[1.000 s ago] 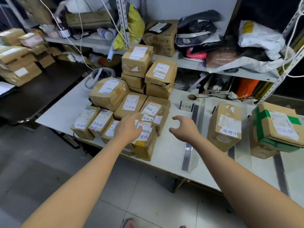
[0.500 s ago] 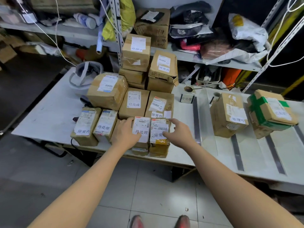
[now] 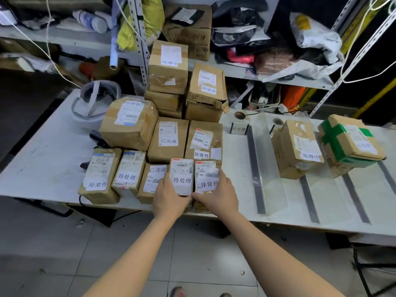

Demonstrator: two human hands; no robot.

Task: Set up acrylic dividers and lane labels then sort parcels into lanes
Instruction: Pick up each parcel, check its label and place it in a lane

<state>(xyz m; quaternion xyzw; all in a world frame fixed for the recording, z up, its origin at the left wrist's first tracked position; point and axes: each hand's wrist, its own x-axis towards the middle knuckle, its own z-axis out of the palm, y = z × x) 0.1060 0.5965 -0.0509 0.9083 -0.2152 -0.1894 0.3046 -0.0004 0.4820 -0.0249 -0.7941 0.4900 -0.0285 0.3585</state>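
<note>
Parcel marked 待处理 in L hand grip; R hand clasps adj. parcel.

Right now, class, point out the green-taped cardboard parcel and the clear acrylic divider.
green-taped cardboard parcel (image 3: 333, 138), head view, on its green tape.
clear acrylic divider (image 3: 272, 179), head view, on its upright panel.

Matt brown cardboard parcels, clear glossy acrylic divider, white paper labels
</note>
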